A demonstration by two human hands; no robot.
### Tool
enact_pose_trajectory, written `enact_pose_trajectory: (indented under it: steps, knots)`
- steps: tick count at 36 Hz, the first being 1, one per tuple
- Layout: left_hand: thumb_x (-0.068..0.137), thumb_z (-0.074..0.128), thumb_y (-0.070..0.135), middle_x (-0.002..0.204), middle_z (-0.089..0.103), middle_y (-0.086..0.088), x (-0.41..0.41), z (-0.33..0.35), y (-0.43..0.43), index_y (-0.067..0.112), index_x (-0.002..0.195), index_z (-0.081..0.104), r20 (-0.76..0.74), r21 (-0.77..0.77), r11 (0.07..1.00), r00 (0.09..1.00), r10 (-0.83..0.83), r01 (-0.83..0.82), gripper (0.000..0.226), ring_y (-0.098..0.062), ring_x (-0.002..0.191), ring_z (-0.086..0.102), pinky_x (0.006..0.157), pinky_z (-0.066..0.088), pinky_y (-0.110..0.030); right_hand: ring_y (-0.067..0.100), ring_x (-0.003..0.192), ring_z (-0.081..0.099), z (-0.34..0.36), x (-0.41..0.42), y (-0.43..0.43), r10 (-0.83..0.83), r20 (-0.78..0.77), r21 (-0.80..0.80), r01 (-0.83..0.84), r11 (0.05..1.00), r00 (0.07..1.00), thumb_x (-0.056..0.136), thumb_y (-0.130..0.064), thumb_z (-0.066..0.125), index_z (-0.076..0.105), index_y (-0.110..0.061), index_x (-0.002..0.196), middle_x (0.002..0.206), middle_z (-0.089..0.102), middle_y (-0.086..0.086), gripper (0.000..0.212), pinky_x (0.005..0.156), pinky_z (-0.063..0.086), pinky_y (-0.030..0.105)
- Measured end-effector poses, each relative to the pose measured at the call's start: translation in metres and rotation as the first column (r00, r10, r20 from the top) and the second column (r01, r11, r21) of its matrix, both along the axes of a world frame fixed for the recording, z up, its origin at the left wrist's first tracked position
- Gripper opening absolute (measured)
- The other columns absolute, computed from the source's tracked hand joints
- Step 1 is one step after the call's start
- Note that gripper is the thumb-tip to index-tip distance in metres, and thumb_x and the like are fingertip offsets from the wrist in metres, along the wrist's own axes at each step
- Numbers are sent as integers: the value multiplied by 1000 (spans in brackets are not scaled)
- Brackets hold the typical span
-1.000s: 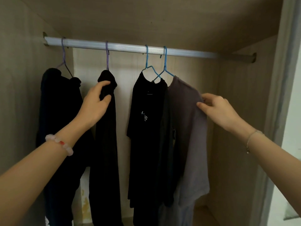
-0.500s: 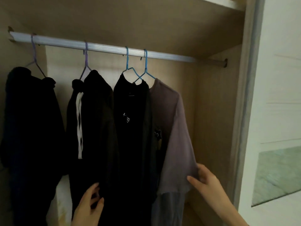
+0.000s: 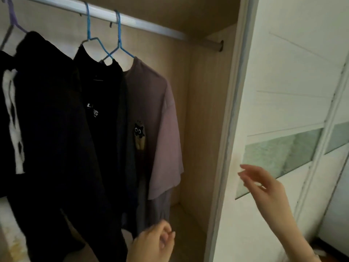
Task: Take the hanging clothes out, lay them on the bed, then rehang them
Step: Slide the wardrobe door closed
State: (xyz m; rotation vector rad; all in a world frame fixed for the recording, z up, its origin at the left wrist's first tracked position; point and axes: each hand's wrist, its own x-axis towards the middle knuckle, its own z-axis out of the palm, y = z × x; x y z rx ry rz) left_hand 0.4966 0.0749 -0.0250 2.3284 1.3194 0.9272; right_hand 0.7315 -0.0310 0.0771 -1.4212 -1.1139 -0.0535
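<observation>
Clothes hang on a silver rail (image 3: 143,21) inside the wardrobe. A mauve T-shirt (image 3: 162,118) with a small cat patch hangs rightmost on a blue hanger (image 3: 120,44). Beside it hangs a black T-shirt (image 3: 102,114) with white lettering on another blue hanger (image 3: 89,35). Further left is a black garment (image 3: 47,110) with a white stripe on a purple hanger (image 3: 14,21). My left hand (image 3: 154,244) is low at the bottom, fingers loosely curled, holding nothing. My right hand (image 3: 260,184) is raised with fingers spread in front of the sliding door, touching no clothing.
A white sliding door (image 3: 294,82) with a frosted green glass band (image 3: 279,159) fills the right side. Its frame (image 3: 230,129) bounds the wardrobe opening. The wooden side wall (image 3: 204,120) and wardrobe floor (image 3: 188,231) show right of the clothes.
Both hands have let go of the clothes. My right hand moved right, off the mauve sleeve to the door. The view swung right and closer.
</observation>
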Motion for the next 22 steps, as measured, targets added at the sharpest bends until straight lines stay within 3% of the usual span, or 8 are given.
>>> enact_pose_trajectory:
  steps: [2, 4, 7, 10, 15, 18, 22]
  knots:
    - [72, 46, 63, 99, 52, 45, 27, 20, -6, 70, 86, 42, 129, -80, 973, 971, -203, 215, 17, 11, 83, 59, 74, 52, -15, 0, 97, 61, 8, 16, 0, -65, 29, 30, 65, 997, 997, 89, -9, 59, 62, -23, 110, 101, 68, -7, 26, 76, 45, 2]
    - [84, 56, 50, 102, 58, 30, 57, 32, -3, 60, 99, 44, 205, -52, 942, 927, -314, 331, 21, 7, 100, 57, 91, 49, -20, 1, 110, 54, 13, 31, 4, -86, 39, 7, 86, 996, 996, 91, -12, 56, 54, -23, 125, 120, 59, -6, 35, 85, 41, 3]
    - [89, 62, 35, 134, 40, 20, 98, 55, 6, 32, 139, 39, 332, -107, 897, 866, -375, 429, 56, 1, 127, 40, 111, 38, -28, 2, 130, 38, 15, 43, 12, -54, 24, -68, 56, 996, 998, 95, -22, 49, 40, -28, 140, 143, 41, -12, 46, 106, 31, 19]
    - [83, 69, 37, 152, 28, 9, 135, 65, 13, 26, 150, 25, 431, -187, 846, 816, -386, 499, 81, -10, 140, 31, 115, 33, -39, -4, 138, 22, 13, 41, 21, 21, 18, -138, -18, 990, 1000, 97, -30, 42, 29, -32, 145, 150, 26, -21, 49, 116, 20, 28]
    - [74, 75, 46, 133, 53, 4, 171, 71, 9, 20, 139, 43, 519, -217, 833, 783, -343, 509, 77, -13, 123, 52, 104, 47, -39, -19, 135, 10, 1, 28, 34, 102, 13, -149, -99, 984, 995, 94, -39, 36, 16, -33, 148, 151, 10, -30, 57, 113, 11, 12]
    - [80, 73, 34, 106, 62, 2, 180, 65, 6, 14, 115, 56, 529, -146, 909, 807, -261, 390, 44, -15, 99, 60, 89, 53, -38, -23, 131, 13, -3, 24, 40, 106, -47, -112, -111, 988, 993, 96, -35, 37, 16, -31, 148, 152, 12, -28, 57, 108, 14, 2]
    - [82, 70, 37, 97, 60, -4, 180, 61, 7, 12, 102, 57, 482, -76, 935, 834, -269, 345, 35, -20, 89, 60, 78, 54, -38, -20, 133, 14, -7, 20, 40, 110, -88, -89, -118, 989, 990, 95, -35, 37, 16, -34, 148, 152, 15, -29, 56, 112, 15, 11]
